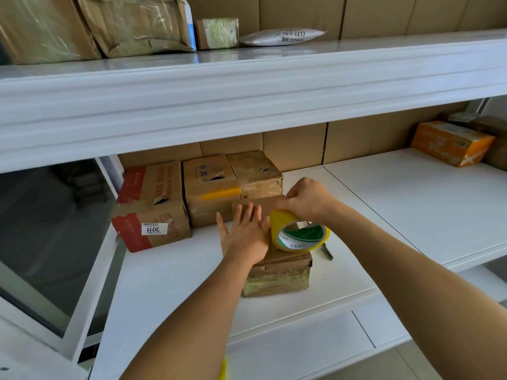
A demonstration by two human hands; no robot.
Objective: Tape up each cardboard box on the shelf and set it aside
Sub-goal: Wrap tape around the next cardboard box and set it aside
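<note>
Box (277, 272) top mostly hidden under flat left hand (244, 237), fingers straight; right hand (307, 198) fingers grip tape roll (299, 233).

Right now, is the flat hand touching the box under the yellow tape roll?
Touching. The head view shows the left hand lying flat, fingers straight, on top of the box, no gap visible beside the yellow tape roll.

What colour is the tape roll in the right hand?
Yellow tape roll, with a green-and-white core label; the head view shows it clearly.
</note>
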